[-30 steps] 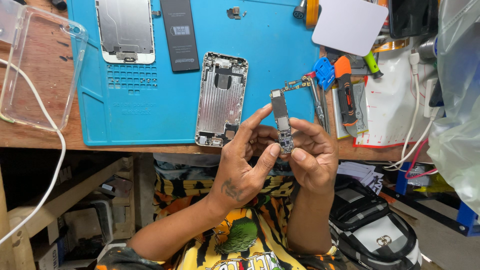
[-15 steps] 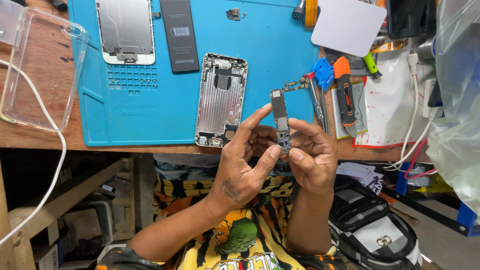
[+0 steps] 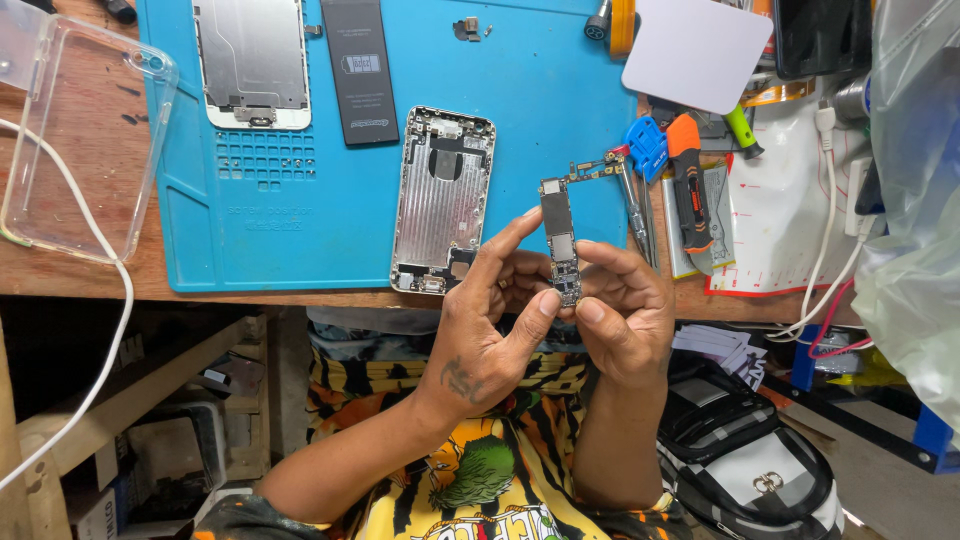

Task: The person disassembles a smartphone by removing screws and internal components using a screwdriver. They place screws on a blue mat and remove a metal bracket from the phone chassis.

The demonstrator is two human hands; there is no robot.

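A narrow phone circuit board (image 3: 561,235) stands upright between both hands just over the table's front edge. My left hand (image 3: 490,320) pinches its lower end with thumb and forefinger, another finger touching its left side. My right hand (image 3: 620,310) grips the same lower end from the right. Just behind the hands, an emptied silver phone housing (image 3: 440,200) lies on the blue work mat (image 3: 290,220).
On the mat lie a screen panel (image 3: 252,62) and a black battery (image 3: 359,70). A clear phone case (image 3: 70,140) and a white cable (image 3: 100,250) sit at the left. Tweezers (image 3: 632,205), an orange-handled tool (image 3: 690,185), a blue pry tool (image 3: 648,148) and a white card (image 3: 697,52) lie right.
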